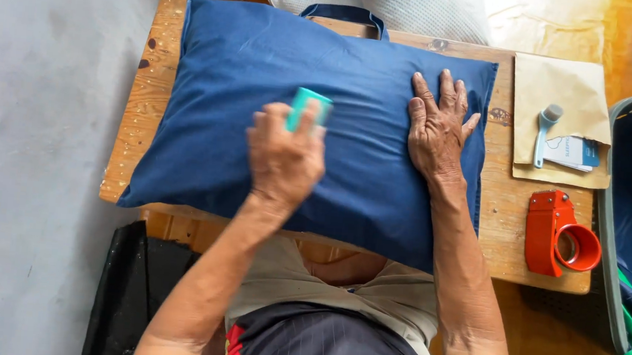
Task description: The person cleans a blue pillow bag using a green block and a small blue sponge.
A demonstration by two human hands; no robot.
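A stuffed dark blue fabric bag (210, 94) with a carry handle (344, 13) lies flat on a small wooden table (138, 96) and covers most of it. My left hand (284, 156) presses a small teal tool (308, 108) onto the middle of the bag, fingers wrapped around it. My right hand (438, 127) lies flat and open on the bag's right part, fingers spread toward the far edge, holding the fabric down.
On the table's right end lie a brown paper envelope (563, 92), a small light blue scoop-shaped tool (545, 132), a white and blue card (573, 151) and a red tape dispenser (558, 234). A grey basket (613, 223) with green straps stands at the right. White sacks (420, 5) lie behind the table.
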